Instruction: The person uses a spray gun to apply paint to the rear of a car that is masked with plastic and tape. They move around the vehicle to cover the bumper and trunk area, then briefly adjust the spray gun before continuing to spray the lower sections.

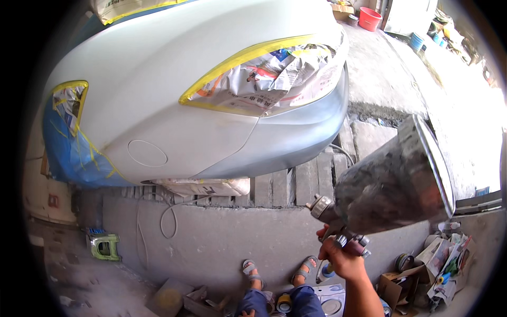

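Note:
My right hand (346,259) is closed round the handle of a spray gun (330,211). A big dented metal paint cup (393,182) sits on top of the gun, tilted to the right. The gun's nozzle points left, apart from a white and grey car bumper (222,137). Yellow tape (248,51) edges a headlight opening covered with newspaper (264,79). Blue plastic film (71,153) covers the bumper's left part. At the lower edge only the fingers of my left hand (246,314) show, lying apart against my blue trouser leg and holding nothing visible.
A wrapped bundle (206,186) lies under the bumper on slatted boards (306,179). A thin hose (169,219) loops across the floor. A green stool (104,246) stands left; cardboard boxes (404,285) and scraps lie right. A red bucket (369,19) stands far off.

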`<state>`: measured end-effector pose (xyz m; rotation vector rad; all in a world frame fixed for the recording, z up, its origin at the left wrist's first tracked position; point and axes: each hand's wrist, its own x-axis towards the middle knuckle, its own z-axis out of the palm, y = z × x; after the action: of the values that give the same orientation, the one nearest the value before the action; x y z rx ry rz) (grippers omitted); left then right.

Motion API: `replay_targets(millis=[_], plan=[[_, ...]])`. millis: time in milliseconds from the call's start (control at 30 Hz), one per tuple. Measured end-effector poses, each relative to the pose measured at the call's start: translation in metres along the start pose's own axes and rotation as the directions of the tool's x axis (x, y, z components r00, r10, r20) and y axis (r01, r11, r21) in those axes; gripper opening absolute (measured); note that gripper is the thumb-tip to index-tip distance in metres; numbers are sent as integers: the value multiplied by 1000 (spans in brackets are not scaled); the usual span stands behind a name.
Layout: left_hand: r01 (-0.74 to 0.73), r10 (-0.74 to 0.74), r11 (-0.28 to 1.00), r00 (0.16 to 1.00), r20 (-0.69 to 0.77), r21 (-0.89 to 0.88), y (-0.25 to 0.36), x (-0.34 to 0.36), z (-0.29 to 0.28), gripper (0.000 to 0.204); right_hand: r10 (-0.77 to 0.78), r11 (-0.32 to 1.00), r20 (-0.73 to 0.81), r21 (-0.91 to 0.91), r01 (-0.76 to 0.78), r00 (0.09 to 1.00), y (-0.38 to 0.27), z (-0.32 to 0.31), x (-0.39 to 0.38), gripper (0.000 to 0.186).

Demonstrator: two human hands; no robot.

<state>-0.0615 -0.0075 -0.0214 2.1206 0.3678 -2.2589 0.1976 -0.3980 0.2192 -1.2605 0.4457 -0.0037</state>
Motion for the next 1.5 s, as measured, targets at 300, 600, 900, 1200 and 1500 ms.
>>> replay_targets(millis=[300,600,900,1200,1500], plan=[[-18,18,999,1000,-26,-27,13,-14,-5,98,-168,985,-414,-43,165,894,-39,-82,41,23],[-10,8,999,998,-55,-40,16,-21,4,97,-249,968,-532,-164,189,810,-68,-124,57,27],[-32,2,992,971,-238,-123,43,-62,-20,89,40,983,69,-183,-27,997,-114,-91,19,25],[-400,341,913,859,-383,-84,79,-50,-43,64,-107,863,-232,-505,-25,967,-198,-104,73,17],[-461,398,886,816,-420,-55,122,-37,-120,60,-174,811,-367,-579,-78,914,-217,-121,98,22]])
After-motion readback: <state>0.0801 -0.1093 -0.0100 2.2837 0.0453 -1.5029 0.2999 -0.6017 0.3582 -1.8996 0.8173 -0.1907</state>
